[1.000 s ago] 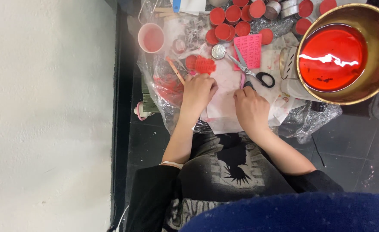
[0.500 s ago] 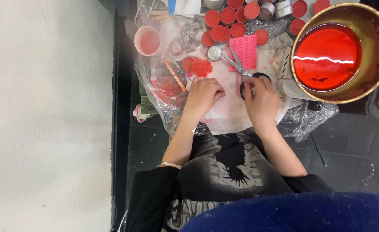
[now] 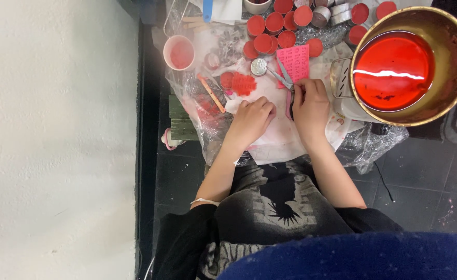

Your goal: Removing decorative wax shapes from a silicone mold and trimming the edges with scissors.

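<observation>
Two hands: both low over the white sheet at the near part of the worktop.
Right hand: grip closed over the handles of the scissors, blades pointing away toward the pink card.
Left hand: fingers curled, pressing on the sheet; whether anything small sat inside that grip could not be told.
Scissors position: just beside the card's near left corner, close to a small round metal lid.
Risk, pot: large brass pot of red liquid stood just right of the right hand; judged likely to slop or stain if knocked by an outward swing of wrist or elbow.
Risk, blades: tips lay near the lid and the red moulded disc; judged able to nick or scatter them if lifted carelessly.
Risk, tins: cluster of small red-filled tins crowded the far side; judged easy to topple with a long reach.
Risk, plastic: loose clear wrap under everything, judged apt to drag things if snagged.
Edges: worktop ended close to the body and at the left beside a white wall; pink cup stood near that left edge.
Open room: mostly the sheet between the hands; little elsewhere.
</observation>
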